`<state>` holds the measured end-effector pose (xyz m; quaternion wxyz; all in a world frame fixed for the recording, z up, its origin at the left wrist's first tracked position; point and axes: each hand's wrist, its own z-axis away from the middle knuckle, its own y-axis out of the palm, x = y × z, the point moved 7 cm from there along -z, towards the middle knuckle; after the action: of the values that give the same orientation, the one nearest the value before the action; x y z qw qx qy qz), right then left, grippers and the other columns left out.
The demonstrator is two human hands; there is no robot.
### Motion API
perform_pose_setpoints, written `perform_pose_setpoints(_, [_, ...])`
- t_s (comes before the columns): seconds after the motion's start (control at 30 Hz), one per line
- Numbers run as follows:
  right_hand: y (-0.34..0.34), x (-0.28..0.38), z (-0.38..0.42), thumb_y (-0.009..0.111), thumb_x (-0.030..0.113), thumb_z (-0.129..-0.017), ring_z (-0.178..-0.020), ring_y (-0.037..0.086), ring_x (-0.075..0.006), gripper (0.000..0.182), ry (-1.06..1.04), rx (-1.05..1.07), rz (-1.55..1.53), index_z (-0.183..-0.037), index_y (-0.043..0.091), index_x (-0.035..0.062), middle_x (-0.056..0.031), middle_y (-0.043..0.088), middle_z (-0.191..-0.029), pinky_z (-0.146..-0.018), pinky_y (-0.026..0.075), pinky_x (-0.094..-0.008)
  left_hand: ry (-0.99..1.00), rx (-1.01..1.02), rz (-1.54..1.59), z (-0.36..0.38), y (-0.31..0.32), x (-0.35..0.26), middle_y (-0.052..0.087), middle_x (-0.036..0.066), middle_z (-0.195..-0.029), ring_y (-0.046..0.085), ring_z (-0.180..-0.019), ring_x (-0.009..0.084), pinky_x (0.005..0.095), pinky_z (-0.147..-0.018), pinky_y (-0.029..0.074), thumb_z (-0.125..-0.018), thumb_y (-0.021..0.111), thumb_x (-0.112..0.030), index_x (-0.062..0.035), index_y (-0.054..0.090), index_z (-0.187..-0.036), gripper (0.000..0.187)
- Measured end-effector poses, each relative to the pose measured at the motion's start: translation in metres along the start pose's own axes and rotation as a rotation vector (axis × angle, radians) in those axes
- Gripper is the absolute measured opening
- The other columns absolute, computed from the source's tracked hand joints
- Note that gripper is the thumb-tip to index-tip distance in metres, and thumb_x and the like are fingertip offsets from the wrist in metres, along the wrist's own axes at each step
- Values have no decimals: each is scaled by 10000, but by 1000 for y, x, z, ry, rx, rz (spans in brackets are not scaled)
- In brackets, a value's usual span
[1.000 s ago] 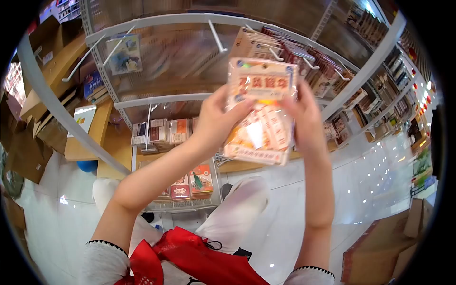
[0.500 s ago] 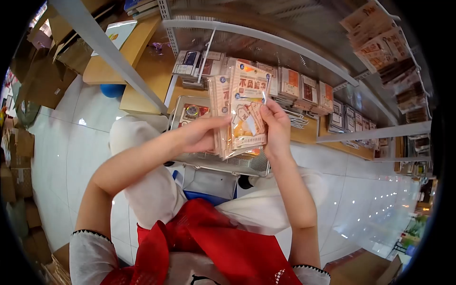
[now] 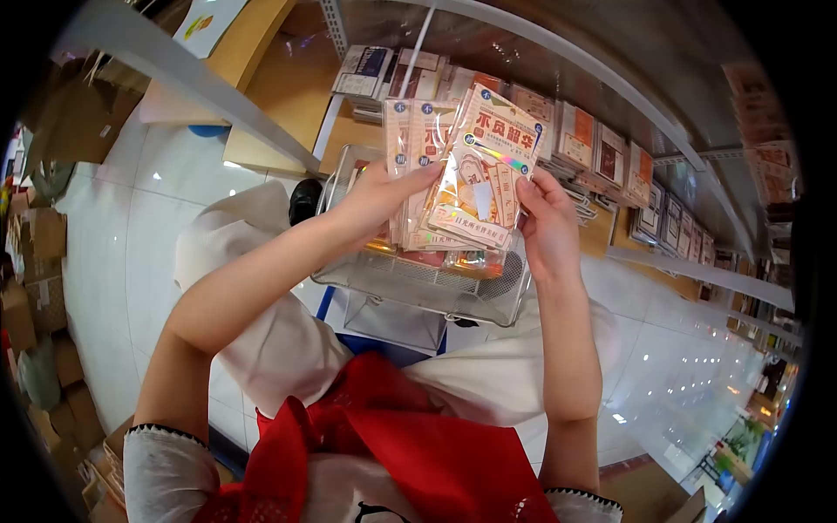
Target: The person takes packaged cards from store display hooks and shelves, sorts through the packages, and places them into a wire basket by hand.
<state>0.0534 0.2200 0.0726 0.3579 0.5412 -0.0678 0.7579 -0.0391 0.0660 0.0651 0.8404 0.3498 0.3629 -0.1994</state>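
Note:
My left hand (image 3: 384,205) is closed on several flat cream-and-orange printed packets (image 3: 420,144) in clear plastic, its thumb lying over them. The packets are fanned side by side above a wire mesh basket (image 3: 392,296). The front packet (image 3: 484,166) leans to the right, with a shiny rainbow strip and printed Chinese characters on its face. My right hand (image 3: 551,222) pinches this packet's right edge between thumb and fingers. More colourful packets (image 3: 478,263) show in the basket under the held ones.
Behind the basket, rows of similar packets (image 3: 580,135) stand on a wooden shelf with white metal rails (image 3: 558,48). More packets hang at the upper right (image 3: 763,157). Cardboard boxes (image 3: 44,244) line the left side. A blue-framed stool (image 3: 392,343) sits between the knees.
The front packet has been tilted and slid to the right, so the packets are spread wider. Both hands have moved rightward and slightly up in view, and the camera view has shifted.

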Motion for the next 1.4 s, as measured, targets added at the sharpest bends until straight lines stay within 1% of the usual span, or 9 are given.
perform_pose_setpoints(0.13, [21,-9,-1,503,58,-851,-714,563,-74,195,-55,38,94,-1031,512,-18,-49,604,-861,-627,455,-194,56,-51,-145,17,-11,3,565,109,-1041,568,-917,168,293,-803,457,-751,536,-71,20,471,-1125,390])
perform_pose_setpoints(0.33, [17,-28,-15,523,90,-850,-676,547,-95,137,-161,-112,-66,-915,507,-30,-59,580,-788,-628,451,-213,231,-160,-60,19,-31,5,572,93,-1015,568,-889,147,282,-760,474,-806,575,-97,14,484,-1099,326])
perform_pose_setpoints(0.47, [-15,-18,-33,445,109,-885,-856,603,-181,150,-132,-167,-288,-948,533,5,-101,606,-946,-751,506,-316,338,-204,122,20,-45,-26,570,113,-1022,588,-874,179,296,-747,502,-816,571,-122,43,477,-1083,328])
perform_pose_setpoints(0.57, [-52,-27,-52,442,115,-888,-792,603,-162,148,-119,-232,-467,-952,530,16,-83,604,-922,-684,504,-294,405,-199,244,12,-68,-45,555,141,-1053,585,-911,219,322,-783,502,-824,544,-135,52,442,-1101,350])
perform_pose_setpoints(0.6, [-38,-15,-32,450,129,-886,-633,545,-113,151,-76,-293,-450,-964,527,24,-42,573,-805,-533,446,-235,422,-188,284,11,-74,-50,549,150,-1063,583,-924,232,330,-796,500,-828,533,-142,52,430,-1109,357])
perform_pose_setpoints(0.7, [-37,-16,-35,446,131,-877,-611,532,-113,167,-104,206,-498,-977,501,9,-13,544,-718,-498,434,-234,457,-112,394,9,-80,-60,539,166,-1077,567,-960,251,343,-829,482,-837,498,-161,43,420,-1118,356])
perform_pose_setpoints(1.0, [-45,-13,-19,480,92,-858,-608,461,-85,284,-186,-302,-63,-1119,422,-6,-24,520,-739,-510,380,-214,460,-90,390,4,-73,-58,527,167,-1095,544,-1001,261,375,-865,458,-826,489,-181,31,412,-1129,378])
perform_pose_setpoints(1.23, [-35,-17,-2,464,-69,-758,-755,506,-140,388,-362,-47,786,-1135,460,19,-64,519,-788,-644,428,-236,465,-114,377,4,-66,-59,508,179,-1125,529,-1023,281,394,-887,443,-821,464,-169,35,391,-1161,403])
perform_pose_setpoints(1.4, [-74,-93,-12,548,12,-710,-940,543,-317,445,-184,-43,1332,-1148,469,6,-201,555,-1013,-792,440,-367,460,-134,332,2,-65,-60,501,183,-1135,523,-1032,288,399,-901,433,-828,448,-173,45,385,-1163,404])
